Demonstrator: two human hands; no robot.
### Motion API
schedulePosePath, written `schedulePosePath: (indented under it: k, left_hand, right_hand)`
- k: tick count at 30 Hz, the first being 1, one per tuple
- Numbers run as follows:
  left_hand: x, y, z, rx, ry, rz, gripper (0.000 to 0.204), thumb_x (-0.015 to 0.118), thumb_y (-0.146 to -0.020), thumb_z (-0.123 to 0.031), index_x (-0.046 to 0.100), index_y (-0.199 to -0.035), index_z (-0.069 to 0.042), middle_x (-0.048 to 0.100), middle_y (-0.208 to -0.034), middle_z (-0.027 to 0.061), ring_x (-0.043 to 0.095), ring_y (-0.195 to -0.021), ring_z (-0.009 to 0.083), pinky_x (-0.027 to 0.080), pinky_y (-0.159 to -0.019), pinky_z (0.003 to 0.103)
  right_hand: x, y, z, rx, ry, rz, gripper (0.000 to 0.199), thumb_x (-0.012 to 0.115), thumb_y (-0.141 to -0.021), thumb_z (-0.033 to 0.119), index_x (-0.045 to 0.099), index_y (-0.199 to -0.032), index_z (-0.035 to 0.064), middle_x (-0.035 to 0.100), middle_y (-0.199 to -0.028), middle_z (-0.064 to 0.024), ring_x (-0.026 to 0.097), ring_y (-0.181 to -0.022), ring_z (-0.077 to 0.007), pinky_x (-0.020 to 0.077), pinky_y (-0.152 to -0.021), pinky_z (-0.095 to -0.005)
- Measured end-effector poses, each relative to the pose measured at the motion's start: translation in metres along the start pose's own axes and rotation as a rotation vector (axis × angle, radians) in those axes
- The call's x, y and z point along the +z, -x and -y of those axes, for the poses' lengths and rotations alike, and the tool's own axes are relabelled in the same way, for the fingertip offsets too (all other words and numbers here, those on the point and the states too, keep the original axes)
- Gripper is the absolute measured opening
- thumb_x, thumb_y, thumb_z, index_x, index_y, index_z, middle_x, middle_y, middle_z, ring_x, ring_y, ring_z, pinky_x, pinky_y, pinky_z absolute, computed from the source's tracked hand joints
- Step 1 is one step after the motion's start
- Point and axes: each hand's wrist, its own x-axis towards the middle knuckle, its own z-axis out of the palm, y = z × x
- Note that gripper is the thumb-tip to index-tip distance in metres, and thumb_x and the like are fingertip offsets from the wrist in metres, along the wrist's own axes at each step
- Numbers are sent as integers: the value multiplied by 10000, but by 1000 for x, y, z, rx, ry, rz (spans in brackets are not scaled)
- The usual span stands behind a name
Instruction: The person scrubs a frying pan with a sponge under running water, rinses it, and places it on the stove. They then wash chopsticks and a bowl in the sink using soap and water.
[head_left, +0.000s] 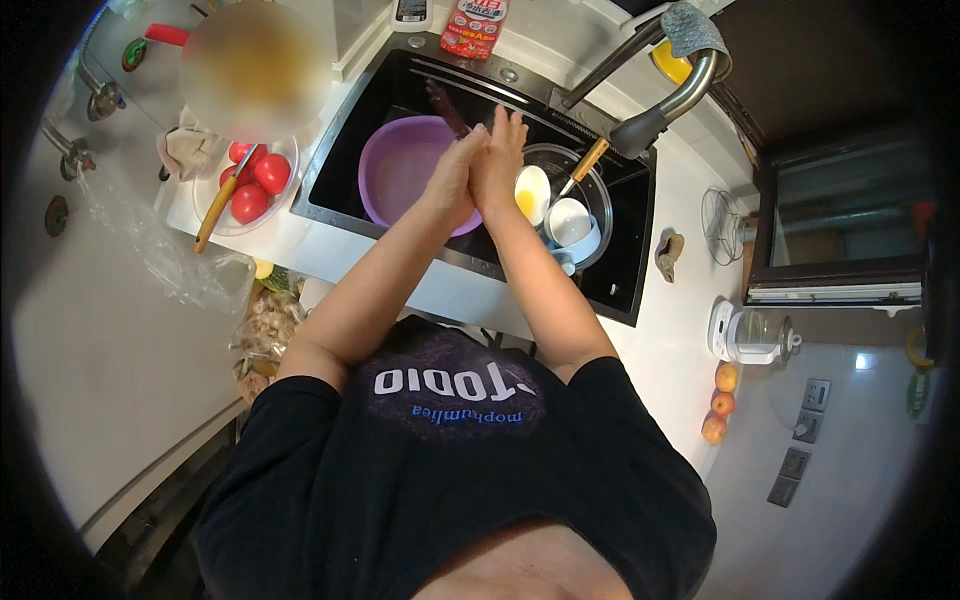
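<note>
Over the black sink (330,190), my left hand (455,168) and my right hand (500,158) are pressed together. The right hand's fingers stretch upward and apart. My left hand lies flat against it, its fingers partly hidden by the right; nothing shows between them. Just left of and below the hands sits a purple basin (395,165). To their right, a clear round bowl (600,195) holds a white bowl with yellow inside (530,192), a white-and-blue cup (570,220) and a wooden-handled utensil (590,160).
Above the sink's right side hangs a metal faucet (675,115) with a grey cloth (692,30). Left of the sink, tomatoes (270,173) and a wooden-handled knife (215,213) lie in a clear bowl. A red package (472,28) stands behind. At right are a glass kettle (755,335) and apples (722,403).
</note>
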Motion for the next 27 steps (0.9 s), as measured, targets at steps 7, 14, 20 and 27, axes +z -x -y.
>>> schedulePosePath:
  k: [7, 14, 20, 27]
  left_hand:
    - [-31, -17, -35, 179, 108, -280, 142, 489, -864, -156, 458, -792, -37, 481, -673, 72, 506, -625, 190, 453, -643, 319]
    - [-17, -4, -42, 313, -50, -166, 213, 466, -879, -222, 486, -798, -26, 528, -721, 80, 529, -713, 203, 433, -725, 328]
    - [11, 13, 20, 313, -314, -153, 141, 493, -846, -179, 518, -792, -52, 542, -718, 32, 486, -628, 109, 400, -608, 246]
    - [17, 21, 20, 267, -383, -74, 251, 457, -873, -227, 484, -1065, -68, 525, -942, 26, 470, -882, 114, 366, -795, 267]
  right_hand:
    - [-17, 21, -9, -86, -353, 151, 429, 398, -867, 228, 378, -1208, -31, 317, -1284, -259, 280, -1219, -358, 213, -1014, -365]
    - [-32, 29, -36, 1199, -1275, 260, 485, 264, -900, 421, 459, -1150, 55, 525, -1091, -136, 491, -980, -245, 359, -848, -293]
    - [11, 17, -55, 878, -1541, 420, 539, 245, -895, 483, 577, -914, 58, 586, -890, -83, 518, -874, -194, 398, -749, -302]
    - [-17, 2, 6, 389, -963, -91, 674, 195, -876, 553, 400, -1167, -19, 528, -1041, -95, 480, -947, -191, 340, -879, -300]
